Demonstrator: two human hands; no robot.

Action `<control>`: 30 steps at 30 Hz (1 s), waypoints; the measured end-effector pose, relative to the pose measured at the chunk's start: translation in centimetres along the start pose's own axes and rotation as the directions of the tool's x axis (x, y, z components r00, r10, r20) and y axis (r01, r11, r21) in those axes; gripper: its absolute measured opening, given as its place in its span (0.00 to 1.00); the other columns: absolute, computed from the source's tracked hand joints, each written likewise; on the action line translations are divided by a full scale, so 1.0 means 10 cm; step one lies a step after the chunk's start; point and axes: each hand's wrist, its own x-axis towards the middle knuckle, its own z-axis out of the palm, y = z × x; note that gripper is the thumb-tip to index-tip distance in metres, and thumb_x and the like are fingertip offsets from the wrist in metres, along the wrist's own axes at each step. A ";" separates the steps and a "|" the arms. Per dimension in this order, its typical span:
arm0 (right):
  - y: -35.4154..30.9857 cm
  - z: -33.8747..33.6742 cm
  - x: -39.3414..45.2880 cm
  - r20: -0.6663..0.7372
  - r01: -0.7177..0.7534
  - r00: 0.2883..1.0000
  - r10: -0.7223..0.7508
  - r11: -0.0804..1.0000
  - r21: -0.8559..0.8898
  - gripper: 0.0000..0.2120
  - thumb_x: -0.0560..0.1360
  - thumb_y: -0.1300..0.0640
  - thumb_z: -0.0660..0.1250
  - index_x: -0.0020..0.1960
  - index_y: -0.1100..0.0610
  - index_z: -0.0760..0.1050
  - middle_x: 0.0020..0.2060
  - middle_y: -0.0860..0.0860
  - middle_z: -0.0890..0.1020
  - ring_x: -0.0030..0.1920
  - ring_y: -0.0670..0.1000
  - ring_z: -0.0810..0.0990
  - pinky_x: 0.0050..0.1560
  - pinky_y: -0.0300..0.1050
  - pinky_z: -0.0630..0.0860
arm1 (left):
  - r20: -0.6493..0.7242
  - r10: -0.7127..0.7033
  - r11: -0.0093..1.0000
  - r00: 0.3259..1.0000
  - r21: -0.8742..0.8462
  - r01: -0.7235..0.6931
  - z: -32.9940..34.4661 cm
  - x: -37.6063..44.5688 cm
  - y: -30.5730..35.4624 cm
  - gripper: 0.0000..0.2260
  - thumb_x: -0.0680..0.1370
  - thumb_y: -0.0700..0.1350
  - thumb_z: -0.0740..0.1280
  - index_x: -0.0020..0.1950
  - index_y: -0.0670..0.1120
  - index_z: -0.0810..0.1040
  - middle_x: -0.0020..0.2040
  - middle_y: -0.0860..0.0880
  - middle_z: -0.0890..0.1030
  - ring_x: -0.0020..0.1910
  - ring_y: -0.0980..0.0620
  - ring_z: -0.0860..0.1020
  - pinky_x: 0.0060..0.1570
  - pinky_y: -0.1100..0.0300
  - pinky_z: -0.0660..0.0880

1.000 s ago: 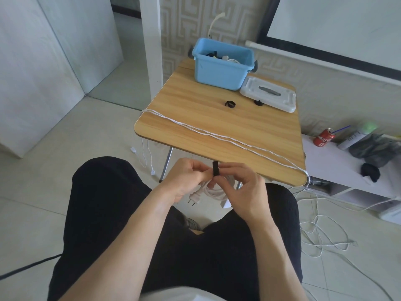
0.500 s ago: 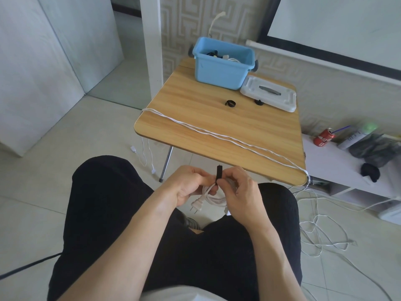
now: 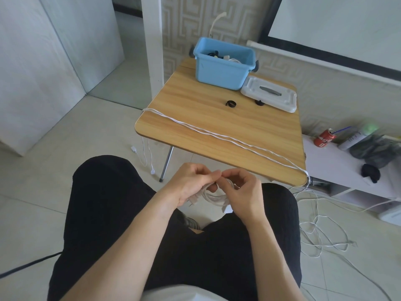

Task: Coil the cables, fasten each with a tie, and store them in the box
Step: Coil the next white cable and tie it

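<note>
Already some cables lay in the blue box, while the left hand and right hand pinched a tie around a white coil over the lap, and long cables on the table remained uncoiled.

A small coil of thin white cable hangs above the lap, just in front of the table's near edge, its plug end poking out lower left; a dark tie on it barely shows. Two long thin white cables lie side by side, stretched diagonally across the wooden tabletop, both ends drooping over the edges. Two small black looped ties lie on the tabletop, well apart. The light-blue plastic box stands open at the far edge, holding bundled cables. Its white lid lies flat just beside it.
</note>
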 end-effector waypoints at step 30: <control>0.07 0.11 0.16 -0.089 0.028 0.996 -0.026 0.999 0.022 0.06 0.70 0.59 0.79 0.44 0.50 0.85 0.37 0.43 0.86 0.40 0.40 0.84 0.40 0.29 0.75 | 0.096 -0.114 0.955 0.989 0.287 0.082 -0.05 0.31 -0.01 0.24 0.83 0.59 0.58 0.48 0.42 0.83 0.38 0.50 0.84 0.45 0.48 0.82 0.56 0.52 0.74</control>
